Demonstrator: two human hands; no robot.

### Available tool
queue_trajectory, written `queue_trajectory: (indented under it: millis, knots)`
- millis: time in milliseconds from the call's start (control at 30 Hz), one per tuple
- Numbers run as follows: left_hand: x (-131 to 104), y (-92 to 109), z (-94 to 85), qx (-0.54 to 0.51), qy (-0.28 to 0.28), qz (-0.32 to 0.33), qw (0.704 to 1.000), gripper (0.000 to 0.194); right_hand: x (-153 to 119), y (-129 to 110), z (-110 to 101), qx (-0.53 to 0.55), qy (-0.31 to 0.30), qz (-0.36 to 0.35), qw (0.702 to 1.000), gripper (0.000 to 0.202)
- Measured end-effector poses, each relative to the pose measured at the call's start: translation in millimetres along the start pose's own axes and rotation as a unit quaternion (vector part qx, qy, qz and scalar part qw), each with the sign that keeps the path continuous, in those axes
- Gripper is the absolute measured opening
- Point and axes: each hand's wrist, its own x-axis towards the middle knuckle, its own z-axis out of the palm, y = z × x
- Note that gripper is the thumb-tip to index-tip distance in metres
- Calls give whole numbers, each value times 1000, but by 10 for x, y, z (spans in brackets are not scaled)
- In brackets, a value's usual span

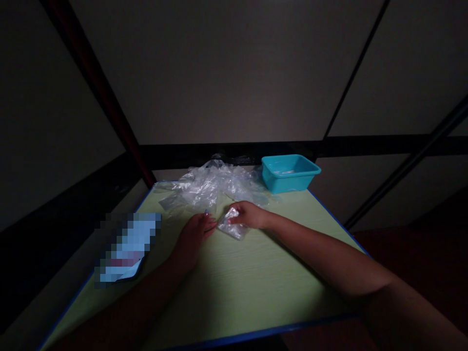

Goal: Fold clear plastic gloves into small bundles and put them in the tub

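Centrally, your right hand (249, 213) is gripping a small, folded packet of clear, shiny plastic film (236, 232) low over a pale green, blue-edged table (248, 287). Your left hand (195, 234) is lying just beside it, fingers partly bent toward its near-left corner; whether they are pinching anything cannot be told. Beyond both hands, a loose, crumpled heap of clear plastic bags (204, 185) is spreading across the far edge, reaching toward a turquoise, rectangular plastic basin (288, 183) at the far right corner. A pale, flat, pixelated rectangular object (127, 251) is occupying the left side. Slick film could be springing open should your right hand's grip slacken; loose sheets lying near your knuckles could be clinging and dragging along; dim light could be hiding transparent edges, causing a missed pinch.
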Motion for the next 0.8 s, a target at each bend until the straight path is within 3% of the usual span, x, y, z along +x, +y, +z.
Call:
queue_trajectory:
  millis: [233,400,633,800]
  knots:
    - [-94,30,87,-114,-24,-28,993,26,-1,-42,75,65,49,-11,997,46]
    - [-130,72,136,-169,-48,-78,981,11,-7,-63,160,70,106,-41,991,44]
    - [-71,-118,157,-249,-84,-104,959,15,-6,-64,249,17,158,-86,983,30]
    - [-92,-60,208,-237,-67,-145,958,14,-31,-75,306,-126,174,-99,972,22]
